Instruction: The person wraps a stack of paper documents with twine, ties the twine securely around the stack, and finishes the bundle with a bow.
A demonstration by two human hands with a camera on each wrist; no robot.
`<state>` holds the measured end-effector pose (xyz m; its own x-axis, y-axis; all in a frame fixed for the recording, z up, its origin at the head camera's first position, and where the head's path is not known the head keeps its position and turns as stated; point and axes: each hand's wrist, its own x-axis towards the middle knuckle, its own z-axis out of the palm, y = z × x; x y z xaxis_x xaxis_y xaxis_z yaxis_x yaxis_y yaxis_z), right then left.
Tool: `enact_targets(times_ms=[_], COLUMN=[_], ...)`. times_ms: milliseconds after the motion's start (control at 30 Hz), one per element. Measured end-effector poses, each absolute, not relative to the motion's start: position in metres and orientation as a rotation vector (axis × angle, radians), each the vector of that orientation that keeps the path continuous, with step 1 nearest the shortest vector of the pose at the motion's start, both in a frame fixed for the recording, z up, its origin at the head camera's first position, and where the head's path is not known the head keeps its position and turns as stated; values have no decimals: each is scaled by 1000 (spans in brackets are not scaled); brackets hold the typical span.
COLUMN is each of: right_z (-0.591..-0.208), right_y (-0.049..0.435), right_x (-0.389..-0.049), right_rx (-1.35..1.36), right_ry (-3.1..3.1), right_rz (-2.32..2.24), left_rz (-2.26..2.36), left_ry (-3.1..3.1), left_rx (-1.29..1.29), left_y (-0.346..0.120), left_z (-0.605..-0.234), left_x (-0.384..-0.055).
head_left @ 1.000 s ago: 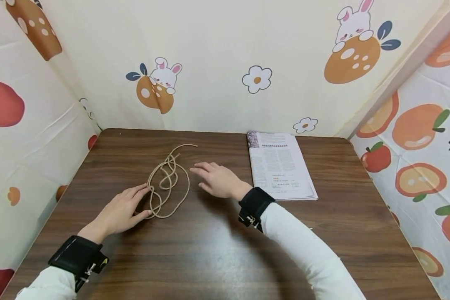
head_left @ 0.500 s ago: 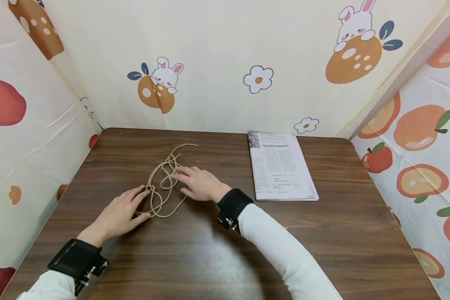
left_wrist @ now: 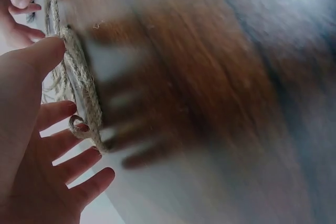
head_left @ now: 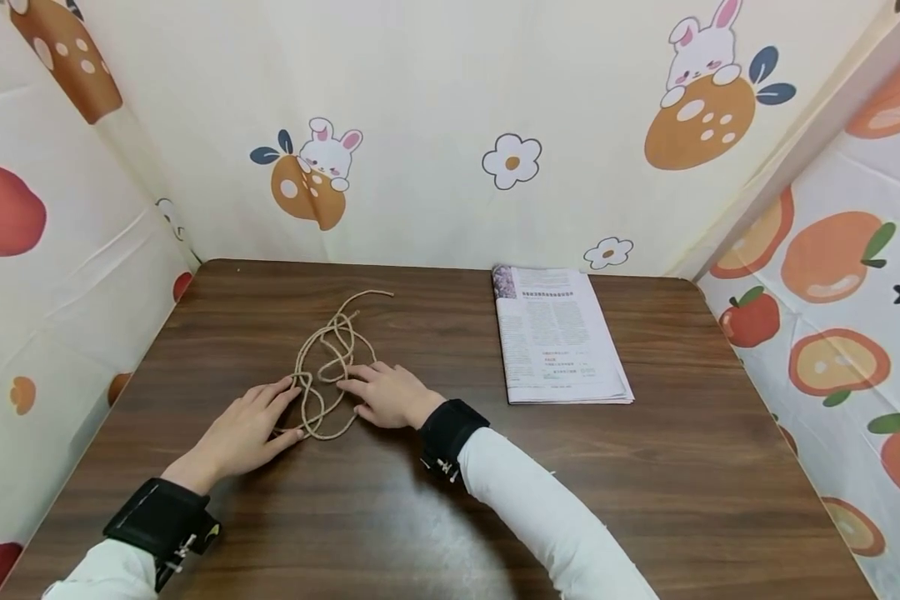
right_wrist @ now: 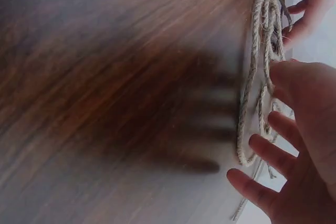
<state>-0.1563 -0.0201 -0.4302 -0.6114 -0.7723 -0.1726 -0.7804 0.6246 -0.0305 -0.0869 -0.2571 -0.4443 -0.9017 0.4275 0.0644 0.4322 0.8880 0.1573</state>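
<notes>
A loosely tangled length of tan twisted rope [head_left: 341, 321] lies on the brown wooden table [head_left: 435, 533], left of centre. My left hand [head_left: 243, 429] is at its left side, fingers spread and fairly straight, the tips touching the outer strands. From the other side my right hand [head_left: 390, 396] reaches over the rope's right loop with extended fingers, its tips at the strands. In the left wrist view the rope [left_wrist: 86, 80] runs by the thumb and fingers. The right wrist view shows rope loops [right_wrist: 254, 51] beside the right hand's thumb and fingers. Neither hand curls round the rope.
A folded newspaper [head_left: 562, 337] lies at the table's back right, beyond the right hand. Printed curtains with rabbits and fruit enclose the table at the back [head_left: 427, 108] and both sides. Black straps with cameras sit on both wrists.
My right hand has moved left and slightly toward me, from beside the rope onto its right loop, whose right side now bends inward. The left hand stays nearly in place.
</notes>
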Motion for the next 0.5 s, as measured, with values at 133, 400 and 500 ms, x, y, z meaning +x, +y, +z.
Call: enact_targets(times_ms=[133,400,500], right_z=[-436,-436,-435], right_y=[-17,1,14], right_x=[-156,-154,-152], right_rx=[-1246,-1255,-1255], right_ry=[2681,2711,2721], right_rz=[114,96,89], left_rz=[-257,-234,-229], left_ry=[-3039,-3031,-3028], left_rx=[-692,-722,-755], left_y=[-256,-253,-252], left_z=[-444,-445,-446], left_x=[-86,-86,-86])
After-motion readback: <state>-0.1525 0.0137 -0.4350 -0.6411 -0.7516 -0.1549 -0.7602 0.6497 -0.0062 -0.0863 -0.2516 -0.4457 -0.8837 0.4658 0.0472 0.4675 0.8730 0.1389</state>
